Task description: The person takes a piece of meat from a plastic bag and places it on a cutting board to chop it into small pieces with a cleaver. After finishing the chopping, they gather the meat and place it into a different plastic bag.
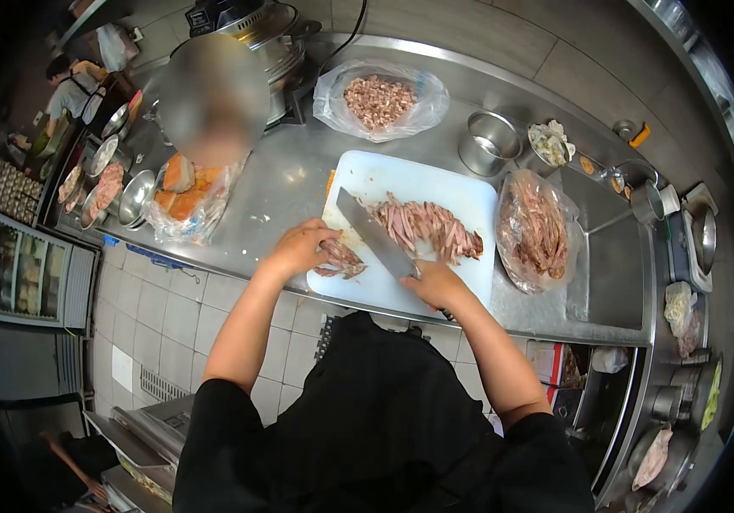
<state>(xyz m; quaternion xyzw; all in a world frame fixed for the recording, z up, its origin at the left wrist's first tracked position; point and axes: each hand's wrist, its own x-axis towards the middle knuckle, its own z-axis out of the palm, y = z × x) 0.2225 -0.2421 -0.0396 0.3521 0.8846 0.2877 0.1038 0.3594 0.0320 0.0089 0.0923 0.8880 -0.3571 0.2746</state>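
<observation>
A white cutting board (pixel 461 192) lies on the steel counter. My right hand (pixel 438 286) is wrapped round the handle of a wide cleaver (pixel 375 232), whose blade slants up and left across the board. To the right of the blade lies a long pile of sliced meat (pixel 431 229). My left hand (pixel 301 248) rests at the board's left edge, its fingers bent over a smaller pile of sliced meat (pixel 343 258); whether they grip any of it is unclear. The blade stands between the two piles.
Behind the board sits a bag of diced meat (pixel 380 103), with a steel pot (pixel 488 143) beside it. A bag of meat (pixel 538 231) lies right, near the sink (pixel 610 282). Bagged orange-brown pieces (pixel 185 201) and bowls (pixel 137 197) stand left. A person (pixel 72 94) is far left.
</observation>
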